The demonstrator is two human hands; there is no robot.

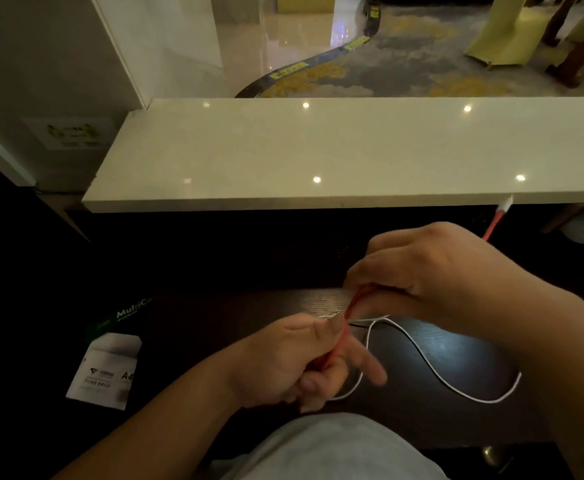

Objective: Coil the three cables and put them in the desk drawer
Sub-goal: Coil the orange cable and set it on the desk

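Red cable (342, 336) runs taut between both hands: the left hand (283, 358) pinches its lower stretch, the right hand (432, 271) grips it above. White cable (457, 386) lies loose beneath them. Coiling cable 1 seems underway; next, wind another loop.

I see a red cable (344, 332) with a white plug end, and a white cable (432, 370) lying on a dark brown wood-grain desk (321, 301). Beyond is a glossy cream counter (318, 147), then a grey carpet (405, 64) blotched with yellow. The paper pack (105, 367) at left is white and green.
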